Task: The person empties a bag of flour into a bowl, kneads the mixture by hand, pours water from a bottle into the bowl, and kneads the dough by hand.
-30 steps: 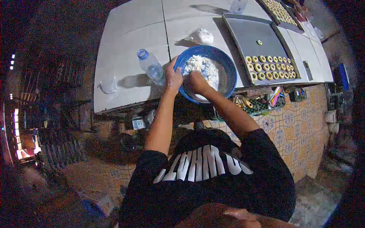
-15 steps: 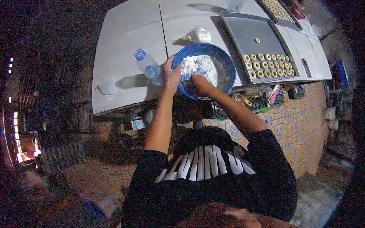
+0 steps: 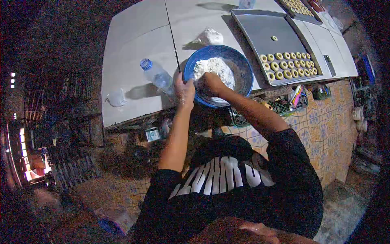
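A round blue basin [image 3: 244, 67] sits near the front edge of the table, with white flour [image 3: 220, 68] heaped inside. My left hand [image 3: 185, 90] is closed on the basin's left rim, flour dusted over its skin. Down in the basin, my right hand [image 3: 211, 84] is curled against the flour; its fingertips are hidden, and what they hold cannot be seen. A clear plastic bottle [image 3: 157, 77] without a cap stands just left of my left hand. Behind the basin lies a small pile of flour [image 3: 212, 36].
To the right, a metal tray [image 3: 264, 34] carries rows of small ring-shaped dough pieces [image 3: 287, 65]. Another filled tray [image 3: 300, 9] lies farther back. A phone-like dark object [image 3: 329, 65] is beside the tray, and a clear plastic piece [image 3: 116, 98] sits at left. Crates [image 3: 280, 106] stand under the table edge.
My right hand has shifted slightly up and left within the basin, and the flour looks more heaped. My left hand stays on the rim. The view has moved a little.
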A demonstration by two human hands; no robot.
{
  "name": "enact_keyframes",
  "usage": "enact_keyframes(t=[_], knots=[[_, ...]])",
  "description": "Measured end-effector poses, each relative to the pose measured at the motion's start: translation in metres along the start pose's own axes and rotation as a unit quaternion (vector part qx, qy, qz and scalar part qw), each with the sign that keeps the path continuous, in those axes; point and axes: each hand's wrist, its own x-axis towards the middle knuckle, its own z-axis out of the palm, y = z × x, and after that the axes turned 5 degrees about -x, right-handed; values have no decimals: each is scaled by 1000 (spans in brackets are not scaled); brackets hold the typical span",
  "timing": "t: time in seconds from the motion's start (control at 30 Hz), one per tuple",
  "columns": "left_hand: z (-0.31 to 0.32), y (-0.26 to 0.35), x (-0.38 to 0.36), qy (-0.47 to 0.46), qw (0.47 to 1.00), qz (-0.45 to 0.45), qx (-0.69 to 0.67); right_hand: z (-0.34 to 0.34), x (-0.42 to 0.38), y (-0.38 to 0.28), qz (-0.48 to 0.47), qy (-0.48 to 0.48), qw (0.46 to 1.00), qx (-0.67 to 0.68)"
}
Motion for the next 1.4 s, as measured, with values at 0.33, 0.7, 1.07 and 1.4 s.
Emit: enact_keyframes(t=[0.33,0.7,1.07,1.4], knots=[[1,-38,-4,38,992,-104,64,9,9,-22,16,45,998,-38],[-13,-43,36,-77,975,-187,-89,-9,-26,11,-65,-93,992,-55],[-3,-27,-26,45,987,-144,49,23,28,-9,6,98,995,-21],[-1,-17,33,-9,988,-153,-28,4,-14,-5,-40,8,998,-37]])
